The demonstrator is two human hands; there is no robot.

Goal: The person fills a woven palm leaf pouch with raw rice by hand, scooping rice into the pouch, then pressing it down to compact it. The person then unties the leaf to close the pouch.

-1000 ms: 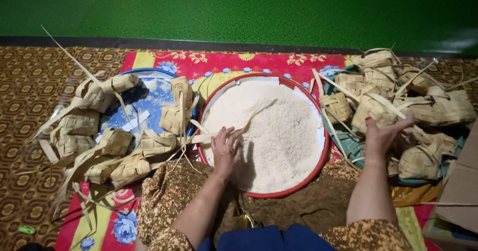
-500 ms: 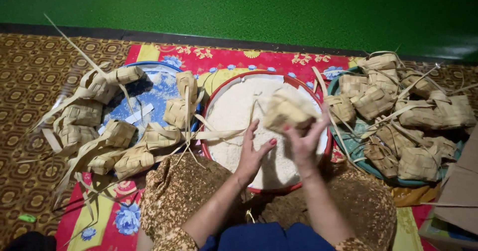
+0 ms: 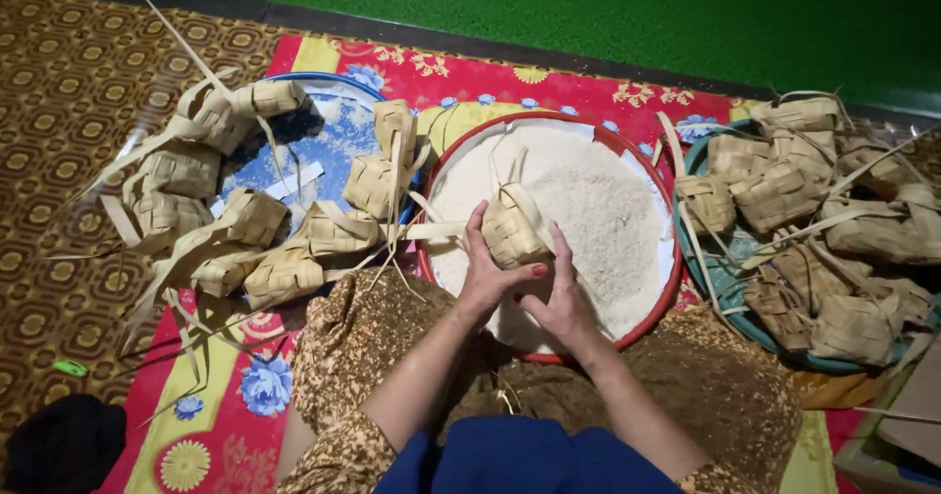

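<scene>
Green wall at top, patterned brown carpet below, red floral mat (image 3: 323,58) spread between. At centre of mat, red-rimmed basin (image 3: 655,303) heaped with white rice (image 3: 598,220). Seen from above, over knees in brown patterned cloth.

Woven palm-leaf pouch (image 3: 512,231) held up over near-left part of rice, just above surface, not resting in it. Pouch squarish, tilted, loose leaf ends pointing up and away toward far rim.

Left hand (image 3: 487,276) clamped on pouch from left and below, fingers curled round its side, thumb with red nail pressed under lower edge. Right hand (image 3: 561,298) closing in from right and below, fingers raised along right face of pouch, touching it; grip looser than left, cannot tell whether fully clasped. Both hands near body edge of basin, pouch lying straight ahead of them, left hand bearing it, both equally near.

Left of basin, blue tray (image 3: 294,161) piled with more pouches (image 3: 279,234), long leaf strips trailing over carpet. Right of basin, teal tub (image 3: 720,278) heaped with further pouches (image 3: 814,200), well apart from hands. Small green object (image 3: 70,368) on carpet at far left, dark cloth bundle (image 3: 59,445) at lower left corner.
</scene>
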